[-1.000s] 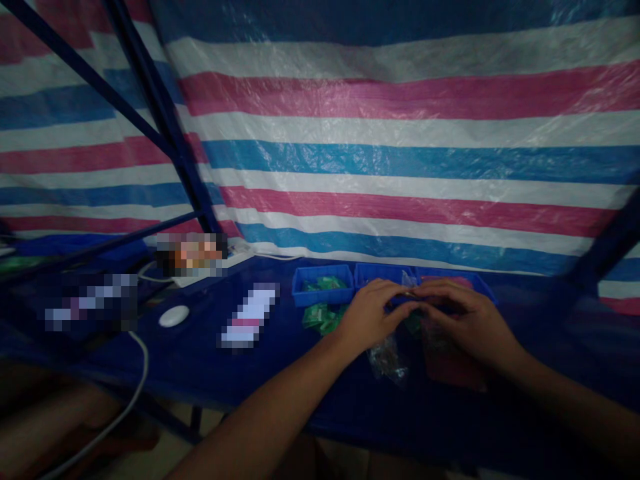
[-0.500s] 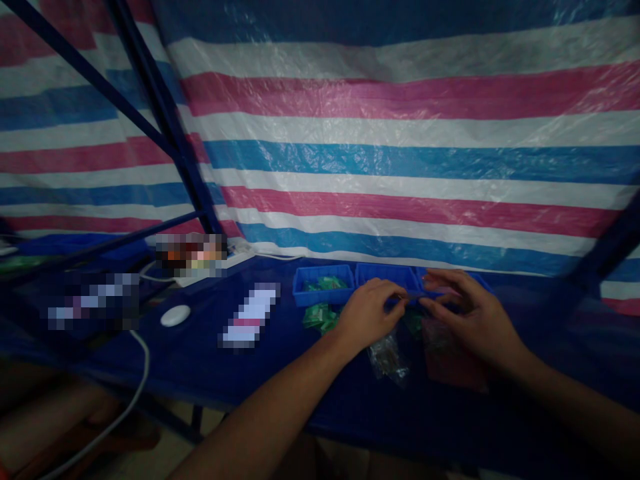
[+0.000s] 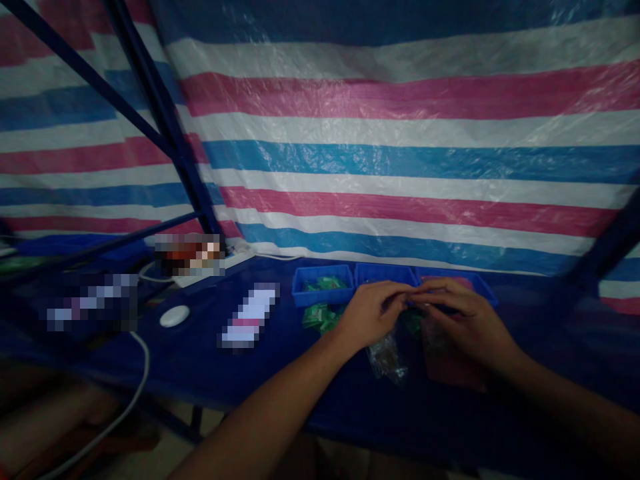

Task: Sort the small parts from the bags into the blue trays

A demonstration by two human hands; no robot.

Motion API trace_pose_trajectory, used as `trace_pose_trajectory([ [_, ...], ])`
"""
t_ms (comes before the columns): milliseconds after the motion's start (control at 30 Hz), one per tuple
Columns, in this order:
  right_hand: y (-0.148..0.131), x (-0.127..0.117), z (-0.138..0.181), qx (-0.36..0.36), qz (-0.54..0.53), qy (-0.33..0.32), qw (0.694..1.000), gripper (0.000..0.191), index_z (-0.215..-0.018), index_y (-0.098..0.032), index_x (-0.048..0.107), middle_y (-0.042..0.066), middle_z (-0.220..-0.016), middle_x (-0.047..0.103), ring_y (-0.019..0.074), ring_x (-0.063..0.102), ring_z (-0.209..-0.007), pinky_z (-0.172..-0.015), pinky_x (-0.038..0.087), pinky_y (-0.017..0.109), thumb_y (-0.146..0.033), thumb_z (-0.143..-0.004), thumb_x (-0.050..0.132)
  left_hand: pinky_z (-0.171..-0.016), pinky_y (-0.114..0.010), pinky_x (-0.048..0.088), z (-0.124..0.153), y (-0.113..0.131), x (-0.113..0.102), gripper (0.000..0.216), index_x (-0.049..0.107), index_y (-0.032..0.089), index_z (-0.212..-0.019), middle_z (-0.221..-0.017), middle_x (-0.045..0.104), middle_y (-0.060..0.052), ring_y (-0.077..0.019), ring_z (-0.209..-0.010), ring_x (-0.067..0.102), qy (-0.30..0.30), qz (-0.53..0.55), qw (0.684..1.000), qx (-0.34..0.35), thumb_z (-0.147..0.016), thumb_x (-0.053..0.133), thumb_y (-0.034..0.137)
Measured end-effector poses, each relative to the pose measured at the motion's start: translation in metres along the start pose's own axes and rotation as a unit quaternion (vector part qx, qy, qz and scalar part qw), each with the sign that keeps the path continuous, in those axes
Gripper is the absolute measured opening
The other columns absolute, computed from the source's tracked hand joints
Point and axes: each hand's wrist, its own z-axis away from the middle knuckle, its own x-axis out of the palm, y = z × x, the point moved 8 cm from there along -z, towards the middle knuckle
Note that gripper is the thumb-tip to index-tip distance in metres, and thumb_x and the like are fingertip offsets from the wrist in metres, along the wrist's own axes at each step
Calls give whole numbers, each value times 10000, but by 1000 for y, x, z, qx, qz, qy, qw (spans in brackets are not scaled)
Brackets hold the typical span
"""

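My left hand (image 3: 373,312) and my right hand (image 3: 463,319) meet fingertip to fingertip over the dark blue table (image 3: 280,373), just in front of a row of blue bins (image 3: 385,275). Both hands have their fingers pinched together on a small item that I cannot make out. Under the hands lie a clear plastic bag (image 3: 387,357) and a reddish bag (image 3: 450,363). Green packets (image 3: 320,315) lie left of my left hand. The left bin (image 3: 323,284) holds more green packets.
A white round object (image 3: 174,315) with a white cable (image 3: 135,393) lies at the table's left. Blurred-out items sit further left and middle. A striped pink, white and blue tarp (image 3: 400,147) hangs behind, with dark blue frame poles (image 3: 165,127) on the left.
Half a second ago my hands were slightly apart, the right fingers spread. They have come back together, fingertips touching, as they were a second ago.
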Motion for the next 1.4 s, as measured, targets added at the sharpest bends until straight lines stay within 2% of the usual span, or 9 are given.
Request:
trace_pose_trajectory([
  [200,0,2,-1,9,24,3,1000,307,-1310,-354,720,71,-1424,632,293,603,-1335,-1118,509,522,-344,-1016,633,-1094,-397,538,1,3,-16,378,727,203,-1245,-1257,741,-90,-219,-1209,682,68,-28,997,26,-1006,446,120],
  [333,0,3,-1,20,28,-6,999,301,-1300,-334,719,78,-1421,640,297,617,-1322,-1137,494,536,-376,-1015,634,-1196,-457,471,3,-1,-29,358,662,191,-1345,-1413,663,-117,-247,-1353,594,108,-140,984,10,-1063,450,254],
  [467,4,9,0,27,23,-27,999,273,-1248,-312,742,86,-1386,671,306,629,-1309,-1139,490,550,-403,-1013,636,-1267,-493,373,4,-13,-28,394,677,146,-1324,-1498,608,-140,-283,-1457,498,80,-256,963,-26,-1074,475,375],
  [600,-3,24,2,13,6,-111,994,269,-1244,-308,741,79,-1309,723,295,666,-1252,-1123,509,545,-403,-1019,628,-1236,-490,393,6,-23,-18,442,721,167,-1267,-1435,663,-124,-278,-1419,540,18,-280,958,-53,-1091,425,444],
  [833,-33,45,9,-45,-7,-244,969,425,-1397,-330,675,72,-1394,696,288,612,-1341,-1147,512,489,-421,-982,693,-1214,-465,386,6,-22,-9,421,702,192,-1284,-1308,735,-100,-246,-1290,634,-14,-264,963,-52,-1097,411,432],
  [1000,-29,50,12,-41,2,-261,964,421,-1415,-335,662,69,-1423,675,282,615,-1336,-1150,511,489,-435,-1006,656,-1254,-494,322,9,-29,-6,393,698,211,-1286,-1278,750,-90,-235,-1262,652,-34,-271,960,-63,-1086,435,423],
  [1167,-25,49,13,-36,7,-260,965,415,-1425,-331,648,62,-1435,671,272,603,-1351,-1158,503,479,-438,-1024,630,-1221,-488,371,7,-31,-8,357,692,200,-1307,-1265,763,-80,-239,-1188,693,-30,-283,957,-57,-995,521,165],
  [1300,-24,49,14,-35,-1,-262,964,419,-1427,-330,645,60,-1428,677,271,605,-1346,-1157,502,483,-439,-1022,634,-1099,-458,485,3,-32,-20,345,721,217,-1266,-1197,789,-67,-244,-1110,721,12,-278,958,-63,-990,530,139],
  [1400,-23,48,14,-30,-6,-258,966,416,-1413,-341,659,56,-1413,687,274,616,-1334,-1150,509,486,-442,-1010,650,-1149,-447,462,2,-30,-28,356,726,226,-1267,-1292,762,-57,-228,-1217,689,42,-266,962,-45,-1006,506,129],
])
